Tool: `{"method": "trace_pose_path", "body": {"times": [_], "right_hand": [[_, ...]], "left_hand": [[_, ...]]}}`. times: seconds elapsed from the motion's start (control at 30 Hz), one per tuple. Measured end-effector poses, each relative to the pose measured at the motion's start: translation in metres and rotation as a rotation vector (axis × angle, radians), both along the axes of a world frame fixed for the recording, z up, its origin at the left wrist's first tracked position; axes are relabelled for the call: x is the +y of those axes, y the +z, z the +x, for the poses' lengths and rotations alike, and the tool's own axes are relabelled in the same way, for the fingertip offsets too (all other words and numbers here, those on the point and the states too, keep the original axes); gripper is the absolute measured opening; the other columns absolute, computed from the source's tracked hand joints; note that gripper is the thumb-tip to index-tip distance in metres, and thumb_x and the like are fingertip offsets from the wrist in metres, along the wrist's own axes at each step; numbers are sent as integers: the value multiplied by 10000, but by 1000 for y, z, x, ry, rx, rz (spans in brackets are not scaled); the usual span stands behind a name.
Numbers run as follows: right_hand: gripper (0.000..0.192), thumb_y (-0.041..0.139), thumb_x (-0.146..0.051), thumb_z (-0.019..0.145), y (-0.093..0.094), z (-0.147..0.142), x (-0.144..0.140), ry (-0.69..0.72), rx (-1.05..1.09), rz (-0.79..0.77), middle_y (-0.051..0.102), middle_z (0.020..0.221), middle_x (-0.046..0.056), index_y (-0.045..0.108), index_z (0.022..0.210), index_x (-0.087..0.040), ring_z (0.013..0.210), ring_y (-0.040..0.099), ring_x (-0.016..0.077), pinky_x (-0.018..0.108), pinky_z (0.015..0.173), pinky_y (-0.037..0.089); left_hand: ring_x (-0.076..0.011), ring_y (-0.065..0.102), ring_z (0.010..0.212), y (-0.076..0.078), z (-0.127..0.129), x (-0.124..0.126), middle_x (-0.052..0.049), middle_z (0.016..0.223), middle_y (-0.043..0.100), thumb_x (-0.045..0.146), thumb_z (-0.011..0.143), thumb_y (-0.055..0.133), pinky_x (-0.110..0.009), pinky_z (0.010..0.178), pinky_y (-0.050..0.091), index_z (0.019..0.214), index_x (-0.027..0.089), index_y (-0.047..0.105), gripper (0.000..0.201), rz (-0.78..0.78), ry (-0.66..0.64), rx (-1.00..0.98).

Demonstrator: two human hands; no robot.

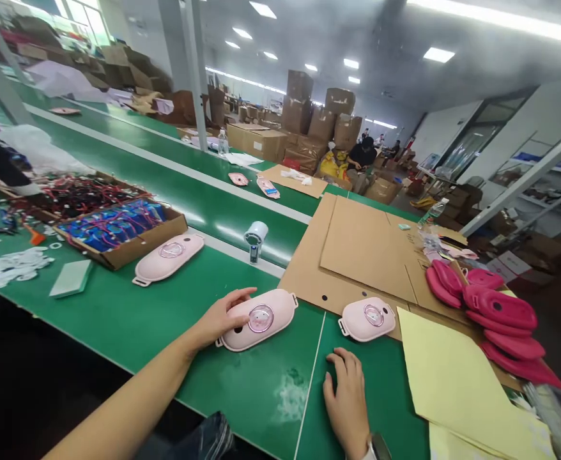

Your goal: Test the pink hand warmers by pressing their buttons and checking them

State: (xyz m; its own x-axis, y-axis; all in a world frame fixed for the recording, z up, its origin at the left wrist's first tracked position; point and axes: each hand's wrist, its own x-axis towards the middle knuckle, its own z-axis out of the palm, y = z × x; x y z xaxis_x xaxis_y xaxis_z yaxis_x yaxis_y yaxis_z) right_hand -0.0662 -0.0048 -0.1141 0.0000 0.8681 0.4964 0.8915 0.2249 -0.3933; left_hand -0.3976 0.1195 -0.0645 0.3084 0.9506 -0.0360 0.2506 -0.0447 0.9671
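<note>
My left hand (pixel 225 316) lies over the left end of a pale pink oval plastic casing (pixel 278 311), thumb on its top and fingers along the far edge. This casing has a round clear window with a shiny rim, a dark round spot and a loop at each end. To the right, my right hand (pixel 347 396) is above the green tabletop, fingers loosely bent and thumb apart, with nothing visible in it. Just beyond it lies a second pink casing (pixel 363 327), partly against the cardboard. A third pink casing (pixel 168 259) sits to the left, beside a box of blue wired packs (pixel 112 227).
A small white device (pixel 255 233) stands upright behind my left hand. Flat cardboard (pixel 361 249), yellow sheets (pixel 453 364) and stacked dark pink shells (pixel 505 313) occupy the right. At left, another person's arm (pixel 0 156) reaches into tangled wires (pixel 82 195), near white rings (pixel 15 265).
</note>
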Motion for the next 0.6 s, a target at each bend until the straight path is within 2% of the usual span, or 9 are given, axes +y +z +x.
{"method": "trace_pose_path", "body": {"times": [0.1,0.2,0.27,0.33,0.4,0.47,0.5,0.53,0.6], "right_hand": [[234,455,-279,902,7,4,-1,9,177,-108,638,1173,94,661,1001,-227,1146,553,314,539,977,463],[270,493,-427,899,19,16,-3,-36,422,-252,676,1086,98,671,922,-226,1075,608,310,521,959,486],[363,524,-541,882,31,31,-5,-115,626,-337,693,1029,104,647,976,-211,953,658,289,479,887,529],[498,567,-636,832,47,50,-3,-192,764,-369,701,1032,115,596,1064,-197,897,680,275,442,845,547],[638,600,-706,760,66,68,4,-238,734,-400,711,1019,112,559,1144,-197,901,689,283,434,845,539],[769,586,-756,728,81,82,18,-309,572,-481,723,910,83,522,1268,-212,821,697,296,445,796,526],[822,560,-774,738,86,87,27,-373,484,-520,719,832,67,489,1337,-215,744,692,301,451,753,517],[876,535,-787,756,88,90,36,-459,416,-539,705,751,56,441,1403,-205,658,674,305,457,709,505],[1023,569,-785,755,82,95,53,-606,368,-506,648,601,47,334,1490,-114,533,609,319,466,635,475]], "left_hand": [[-283,574,1108,0,8,2,-91,1153,587,540,823,589,-404,1004,460,1279,186,608,578,112,-4,243],[-275,586,1103,9,9,1,-90,1131,620,534,909,454,-397,1010,445,1229,190,649,508,156,-34,366],[-274,580,1154,20,3,1,-94,1211,621,536,921,455,-376,1028,433,1269,202,630,513,121,-131,411],[-279,574,1195,34,-2,2,-93,1295,605,534,876,555,-356,1036,425,1356,218,571,575,61,-263,458],[-293,609,1143,46,0,3,-100,1286,625,526,790,674,-341,956,460,1452,219,469,757,-8,-334,514],[-310,644,1055,52,12,2,-105,1213,667,548,699,758,-326,835,480,1457,211,452,885,-51,-345,547],[-319,649,1034,53,20,1,-108,1186,680,577,652,787,-319,793,475,1403,208,507,882,-58,-341,548],[-325,651,1025,52,28,0,-107,1163,691,607,633,791,-313,769,467,1290,211,592,792,-65,-366,531],[-315,656,976,45,42,-1,-96,1095,707,642,648,766,-306,718,447,1097,206,652,636,-84,-389,500]]}}
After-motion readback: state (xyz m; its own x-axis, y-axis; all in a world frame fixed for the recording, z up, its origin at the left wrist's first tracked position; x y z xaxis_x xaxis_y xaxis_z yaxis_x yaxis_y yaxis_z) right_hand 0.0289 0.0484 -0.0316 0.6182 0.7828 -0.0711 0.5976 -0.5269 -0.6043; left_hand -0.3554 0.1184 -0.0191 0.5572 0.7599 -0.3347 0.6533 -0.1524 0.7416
